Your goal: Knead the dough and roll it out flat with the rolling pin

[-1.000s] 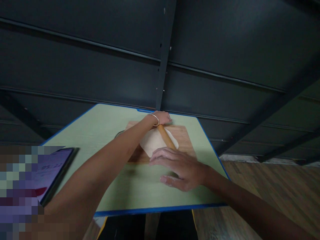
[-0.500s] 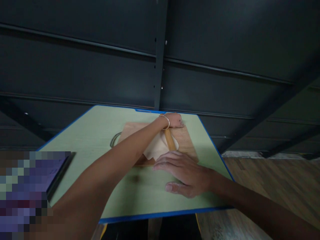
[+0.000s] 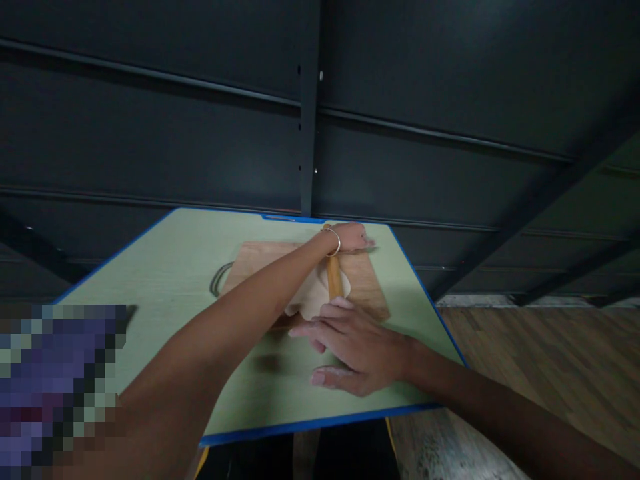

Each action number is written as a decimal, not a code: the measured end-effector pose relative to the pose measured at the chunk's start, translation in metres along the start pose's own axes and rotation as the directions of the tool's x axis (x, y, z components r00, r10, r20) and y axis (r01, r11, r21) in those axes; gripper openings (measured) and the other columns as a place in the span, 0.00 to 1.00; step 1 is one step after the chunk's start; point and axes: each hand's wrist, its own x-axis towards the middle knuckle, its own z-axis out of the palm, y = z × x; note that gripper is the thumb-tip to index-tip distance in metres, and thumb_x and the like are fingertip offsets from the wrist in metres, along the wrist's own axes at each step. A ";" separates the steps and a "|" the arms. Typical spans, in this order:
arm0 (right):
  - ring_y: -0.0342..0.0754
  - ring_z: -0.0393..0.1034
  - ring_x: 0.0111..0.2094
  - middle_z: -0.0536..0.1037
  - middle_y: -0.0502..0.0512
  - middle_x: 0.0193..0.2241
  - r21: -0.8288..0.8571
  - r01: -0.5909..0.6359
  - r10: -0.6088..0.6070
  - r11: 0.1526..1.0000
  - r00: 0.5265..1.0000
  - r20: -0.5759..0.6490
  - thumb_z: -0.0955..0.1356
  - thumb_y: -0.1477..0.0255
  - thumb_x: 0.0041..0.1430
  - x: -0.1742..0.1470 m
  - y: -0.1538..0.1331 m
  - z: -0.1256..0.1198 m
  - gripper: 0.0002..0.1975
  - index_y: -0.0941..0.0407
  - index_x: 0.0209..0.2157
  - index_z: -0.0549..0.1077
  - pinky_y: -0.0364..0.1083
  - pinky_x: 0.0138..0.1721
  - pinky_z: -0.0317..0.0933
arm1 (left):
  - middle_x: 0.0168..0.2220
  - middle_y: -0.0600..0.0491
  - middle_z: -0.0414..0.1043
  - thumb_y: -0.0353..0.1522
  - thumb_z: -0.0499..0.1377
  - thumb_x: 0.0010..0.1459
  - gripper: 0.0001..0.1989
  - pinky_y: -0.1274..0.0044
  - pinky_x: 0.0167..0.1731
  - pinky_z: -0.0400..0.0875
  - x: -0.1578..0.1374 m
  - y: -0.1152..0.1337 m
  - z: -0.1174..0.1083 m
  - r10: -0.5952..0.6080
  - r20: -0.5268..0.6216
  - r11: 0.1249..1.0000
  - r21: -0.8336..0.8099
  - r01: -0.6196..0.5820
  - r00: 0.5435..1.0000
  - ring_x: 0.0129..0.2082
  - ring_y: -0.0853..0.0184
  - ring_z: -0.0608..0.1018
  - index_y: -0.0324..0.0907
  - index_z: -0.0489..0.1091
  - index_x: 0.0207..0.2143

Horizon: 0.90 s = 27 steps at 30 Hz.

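Note:
A wooden rolling pin lies across flattened pale dough on a wooden cutting board. My left hand rests over the far end of the pin, its wrist and palm heel across it. Its fingers reach past the pin to the right, partly hidden but seemingly not wrapped round it. A thin bracelet circles that wrist. At the pin's near end, my right hand lies palm down with fingers stretched and thumb apart. My left forearm covers part of the board and dough.
The board and its metal handle sit on a pale green table with blue edging. A dark metal wall stands directly behind the table. A blurred-out purple object is at the lower left. Wood flooring shows at the right.
Both hands and the pin have shifted slightly across the dough. My right fingers are spread further apart, and my left fingertips extend further right. The view has moved a little.

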 end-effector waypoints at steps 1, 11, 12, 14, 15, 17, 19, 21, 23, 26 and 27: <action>0.54 0.66 0.48 0.76 0.60 0.44 0.003 0.011 -0.011 1.000 1.000 -0.002 0.64 0.54 0.69 0.004 -0.001 0.001 0.31 0.60 0.63 0.62 0.55 0.55 0.55 | 0.21 0.48 0.71 0.51 0.50 0.63 0.30 0.73 0.24 0.54 0.000 0.001 0.001 -0.010 -0.006 1.000 -0.004 0.010 1.000 0.19 0.68 0.65 0.37 0.77 0.25; 0.53 0.68 0.42 0.78 0.58 0.41 0.020 0.025 -0.027 0.999 0.996 0.087 0.65 0.49 0.66 0.022 -0.009 -0.006 0.33 0.59 0.62 0.64 0.54 0.50 0.57 | 0.29 0.40 0.79 0.53 0.50 0.62 0.32 0.70 0.27 0.61 0.002 -0.005 0.006 -0.063 0.013 0.997 0.049 0.063 0.998 0.26 0.59 0.75 0.37 0.82 0.33; 0.53 0.69 0.43 0.78 0.59 0.42 0.012 0.031 -0.032 0.999 0.995 0.095 0.65 0.49 0.66 0.024 -0.009 -0.006 0.32 0.59 0.61 0.64 0.54 0.50 0.57 | 0.31 0.40 0.80 0.52 0.50 0.62 0.31 0.71 0.27 0.61 0.000 -0.005 0.005 -0.070 -0.002 0.997 0.044 0.070 0.998 0.26 0.60 0.76 0.36 0.82 0.35; 0.53 0.69 0.43 0.78 0.59 0.42 0.002 0.043 -0.042 0.999 0.993 0.111 0.64 0.48 0.67 0.027 -0.010 -0.006 0.32 0.58 0.60 0.66 0.54 0.49 0.58 | 0.32 0.41 0.80 0.50 0.52 0.63 0.28 0.72 0.28 0.61 -0.004 -0.004 0.002 -0.082 -0.026 0.996 0.041 0.083 0.996 0.27 0.61 0.76 0.37 0.82 0.38; 0.53 0.69 0.43 0.79 0.58 0.41 -0.001 0.044 -0.044 0.999 0.992 0.117 0.64 0.48 0.67 0.028 -0.010 -0.005 0.32 0.58 0.59 0.66 0.53 0.48 0.58 | 0.32 0.41 0.80 0.49 0.52 0.63 0.28 0.72 0.28 0.61 -0.007 -0.003 0.001 -0.092 -0.036 0.995 0.046 0.094 0.995 0.27 0.61 0.76 0.37 0.82 0.38; 0.53 0.70 0.42 0.79 0.57 0.39 -0.004 0.041 -0.040 0.999 0.991 0.124 0.63 0.46 0.66 0.031 -0.010 -0.004 0.33 0.58 0.59 0.66 0.53 0.46 0.59 | 0.32 0.42 0.81 0.49 0.52 0.64 0.27 0.72 0.28 0.60 -0.012 -0.001 -0.001 -0.107 -0.045 0.992 0.059 0.110 0.993 0.28 0.61 0.77 0.37 0.82 0.37; 0.52 0.70 0.41 0.78 0.56 0.37 -0.003 0.034 -0.034 0.999 0.992 0.124 0.64 0.46 0.66 0.033 -0.011 -0.002 0.33 0.58 0.59 0.66 0.52 0.46 0.58 | 0.32 0.42 0.81 0.47 0.53 0.64 0.25 0.72 0.28 0.61 -0.016 0.000 -0.002 -0.122 -0.058 0.990 0.067 0.126 0.991 0.29 0.61 0.77 0.37 0.82 0.37; 0.52 0.70 0.40 0.78 0.55 0.37 -0.003 0.034 -0.034 0.999 0.992 0.122 0.64 0.47 0.66 0.033 -0.011 -0.001 0.32 0.57 0.59 0.66 0.52 0.46 0.58 | 0.32 0.42 0.80 0.45 0.53 0.64 0.24 0.72 0.29 0.62 -0.018 0.000 -0.002 -0.137 -0.075 0.987 0.070 0.142 0.988 0.30 0.60 0.78 0.38 0.82 0.36; 0.51 0.70 0.39 0.78 0.54 0.36 -0.003 0.039 -0.038 0.999 0.992 0.122 0.64 0.47 0.66 0.033 -0.011 0.000 0.31 0.57 0.58 0.66 0.52 0.46 0.57 | 0.32 0.42 0.80 0.44 0.54 0.63 0.22 0.72 0.30 0.63 -0.020 -0.001 -0.002 -0.145 -0.091 0.986 0.067 0.151 0.985 0.32 0.59 0.79 0.39 0.82 0.36; 0.50 0.69 0.38 0.78 0.54 0.35 -0.008 0.040 -0.038 0.999 0.990 0.136 0.64 0.47 0.66 0.034 -0.013 -0.001 0.30 0.56 0.56 0.69 0.51 0.46 0.57 | 0.32 0.43 0.80 0.43 0.54 0.63 0.21 0.72 0.32 0.63 -0.023 -0.002 -0.001 -0.149 -0.107 0.986 0.064 0.157 0.983 0.34 0.58 0.80 0.40 0.82 0.34; 0.50 0.69 0.38 0.78 0.54 0.36 -0.011 0.041 -0.039 0.999 0.990 0.139 0.64 0.47 0.66 0.035 -0.013 -0.002 0.29 0.55 0.56 0.69 0.51 0.46 0.57 | 0.33 0.43 0.81 0.43 0.54 0.63 0.20 0.72 0.32 0.63 -0.024 -0.003 -0.002 -0.152 -0.114 0.985 0.066 0.160 0.982 0.35 0.58 0.80 0.40 0.82 0.34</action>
